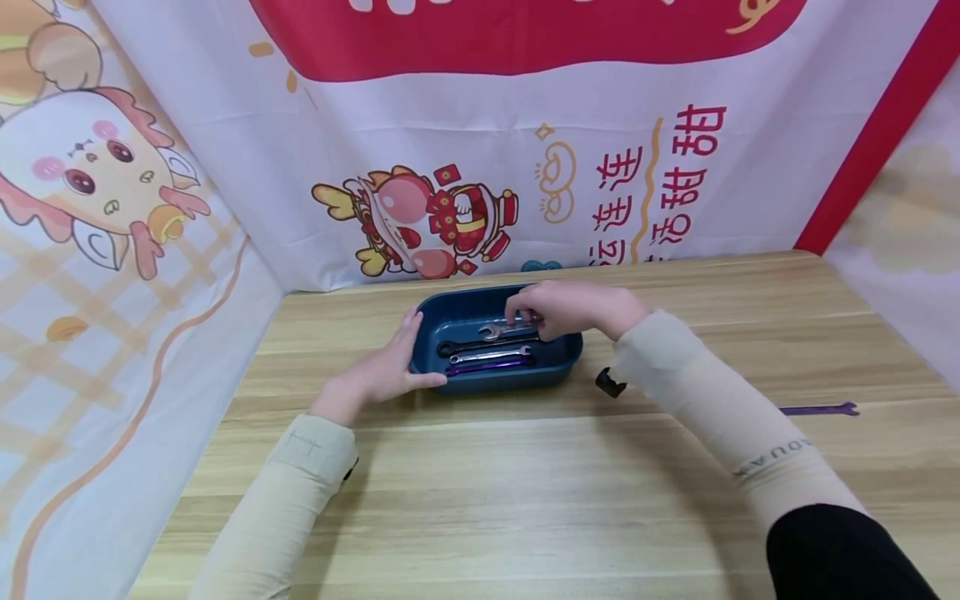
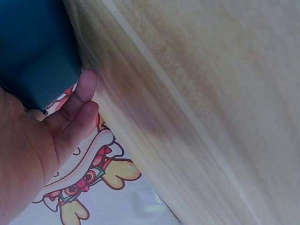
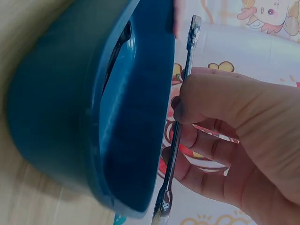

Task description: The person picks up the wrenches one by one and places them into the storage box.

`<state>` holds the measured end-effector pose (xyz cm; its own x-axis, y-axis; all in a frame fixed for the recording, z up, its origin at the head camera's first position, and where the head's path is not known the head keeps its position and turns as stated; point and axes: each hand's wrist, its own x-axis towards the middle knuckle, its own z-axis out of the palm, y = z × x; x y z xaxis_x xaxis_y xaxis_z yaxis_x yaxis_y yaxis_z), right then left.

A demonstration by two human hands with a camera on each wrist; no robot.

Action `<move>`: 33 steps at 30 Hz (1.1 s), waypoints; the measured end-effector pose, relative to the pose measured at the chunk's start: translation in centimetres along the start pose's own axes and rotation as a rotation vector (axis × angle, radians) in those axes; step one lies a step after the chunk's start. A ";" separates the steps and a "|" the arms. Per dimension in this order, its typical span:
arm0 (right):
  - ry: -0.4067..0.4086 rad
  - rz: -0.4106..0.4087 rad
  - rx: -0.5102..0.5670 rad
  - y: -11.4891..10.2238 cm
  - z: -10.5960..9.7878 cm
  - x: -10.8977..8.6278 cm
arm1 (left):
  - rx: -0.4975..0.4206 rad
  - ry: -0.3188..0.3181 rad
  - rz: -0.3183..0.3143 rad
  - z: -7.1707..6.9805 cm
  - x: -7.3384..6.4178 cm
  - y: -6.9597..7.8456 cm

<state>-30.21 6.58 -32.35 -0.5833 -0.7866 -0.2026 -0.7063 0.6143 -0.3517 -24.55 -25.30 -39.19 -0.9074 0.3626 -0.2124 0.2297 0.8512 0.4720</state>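
A dark blue bin (image 1: 498, 383) stands on the table near the back wall. My right hand (image 1: 566, 308) pinches a silver open-end wrench (image 3: 174, 154) between thumb and fingers, over the bin's right half. In the right wrist view this wrench shows above the bin's rim. Inside the bin lie a black wrench (image 1: 480, 343), a silver wrench (image 1: 487, 356) and a purple wrench (image 1: 489, 365), roughly side by side. My left hand (image 1: 382, 367) rests at the bin's left end, thumb along the front rim and extended fingers by the left side.
Another purple wrench (image 1: 821, 409) lies on the wooden table (image 1: 480, 500) at the right, partly behind the right sleeve. A small black curved piece (image 1: 610, 382) sits just right of the bin. A printed cloth (image 1: 420, 100) hangs close behind, with cloth on both sides.
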 end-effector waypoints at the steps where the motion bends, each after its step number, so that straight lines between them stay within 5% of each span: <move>1: -0.002 -0.001 -0.002 -0.2 0.0 0.1 | 0.002 0.000 0.000 0.0 0.0 0.0; 13: -0.009 -0.035 0.004 -1.6 0.7 2.0 | -0.008 0.003 -0.001 0.3 0.0 -0.3; 33: -0.002 -0.059 -0.011 -0.8 2.1 4.2 | 0.003 0.003 -0.007 0.0 0.0 -0.2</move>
<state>-31.20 2.65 -34.82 -0.5393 -0.8219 -0.1834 -0.7442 0.5671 -0.3529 -24.63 -25.46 -39.23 -0.9098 0.3560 -0.2134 0.2246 0.8547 0.4681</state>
